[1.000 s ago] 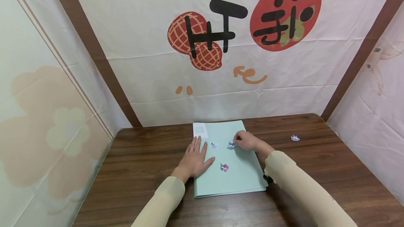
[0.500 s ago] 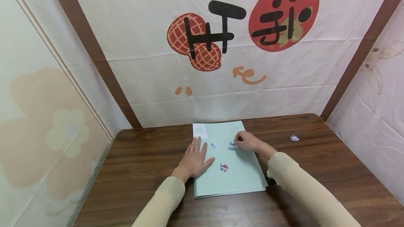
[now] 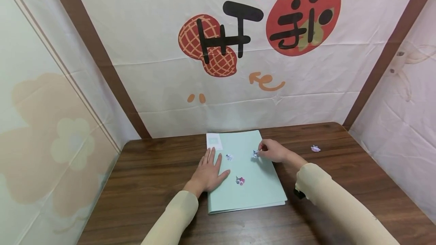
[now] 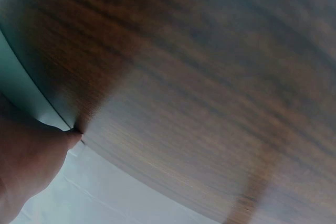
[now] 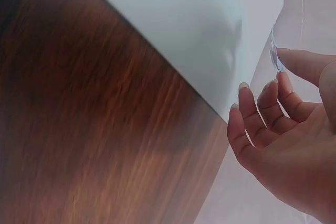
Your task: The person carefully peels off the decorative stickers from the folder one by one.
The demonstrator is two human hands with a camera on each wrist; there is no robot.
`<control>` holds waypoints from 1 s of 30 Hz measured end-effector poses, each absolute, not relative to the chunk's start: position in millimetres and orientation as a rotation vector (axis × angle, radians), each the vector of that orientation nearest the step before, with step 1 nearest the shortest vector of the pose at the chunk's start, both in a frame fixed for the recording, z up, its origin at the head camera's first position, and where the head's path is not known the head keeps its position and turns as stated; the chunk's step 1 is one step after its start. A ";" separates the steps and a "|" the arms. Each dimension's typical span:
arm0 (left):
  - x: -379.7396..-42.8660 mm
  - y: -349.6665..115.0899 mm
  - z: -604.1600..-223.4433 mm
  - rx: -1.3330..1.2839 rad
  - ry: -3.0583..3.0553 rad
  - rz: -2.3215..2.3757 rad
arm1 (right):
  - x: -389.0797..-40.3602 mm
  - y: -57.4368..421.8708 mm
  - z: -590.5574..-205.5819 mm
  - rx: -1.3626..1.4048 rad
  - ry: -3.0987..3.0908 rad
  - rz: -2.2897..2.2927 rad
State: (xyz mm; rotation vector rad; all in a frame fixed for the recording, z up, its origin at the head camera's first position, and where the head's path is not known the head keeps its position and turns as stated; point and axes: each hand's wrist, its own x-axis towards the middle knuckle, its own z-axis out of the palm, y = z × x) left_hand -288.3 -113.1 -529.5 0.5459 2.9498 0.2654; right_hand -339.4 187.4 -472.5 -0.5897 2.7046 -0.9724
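A pale mint-green folder [image 3: 253, 196] lies on the table. My left hand [image 3: 207, 174] rests on its left side, fingers straight and spread. Above the folder's right part, my right hand [image 3: 275, 151] pinches a small cut-out sticker [image 3: 255, 154] between thumb and index finger. The right wrist view shows this thin, slightly curved sticker [image 5: 274, 56] clear of the folder, the other fingers loosely bent. On the cover are two more stickers: a pale one [image 3: 229, 157] near my left fingertips and a pink-and-purple one [image 3: 240, 180] lower down.
Another pale purple sticker [image 3: 315, 148] lies on the brown wooden table [image 3: 150, 184], right of the folder. A white label [image 3: 212, 136] marks the folder's upper left corner. Behind the table hangs a printed white cloth [image 3: 163, 86].
My right hand has shifted a little right and slightly up over the folder, carrying the pinched sticker with it. The left hand stays in place on the folder. The head view has turned slightly.
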 end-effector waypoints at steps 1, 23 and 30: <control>-287.4 -113.0 -528.8 0.546 2.951 0.262 | -338.8 189.3 -472.1 -0.590 2.709 -0.969; -288.9 -112.7 -529.2 0.542 2.941 0.282 | -339.5 276.3 -469.3 -0.414 2.828 -0.899; -288.3 -113.1 -528.8 0.552 2.956 0.292 | -335.8 293.5 -476.4 -0.360 2.842 -0.836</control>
